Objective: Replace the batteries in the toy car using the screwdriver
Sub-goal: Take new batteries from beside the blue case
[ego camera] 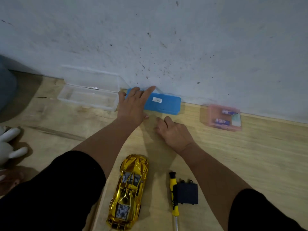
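A shiny gold toy car (129, 191) lies on the wooden floor near me, between my knees. To its right lie a yellow-and-black screwdriver (173, 195) and a dark battery cover (187, 192), side by side. My left hand (133, 105) rests flat, fingers spread, on the left end of a closed blue box (164, 104) by the wall. My right hand (174, 132) sits on the floor just in front of that box with fingers curled; I see nothing in it. A pink box (224, 117) holding batteries (222, 121) stands further right.
An open clear plastic case (88, 92) stands left of the blue box against the stained white wall (166, 39). A white plush toy (8, 145) lies at the left edge. My black-clad knees (58, 189) frame the car and tools.
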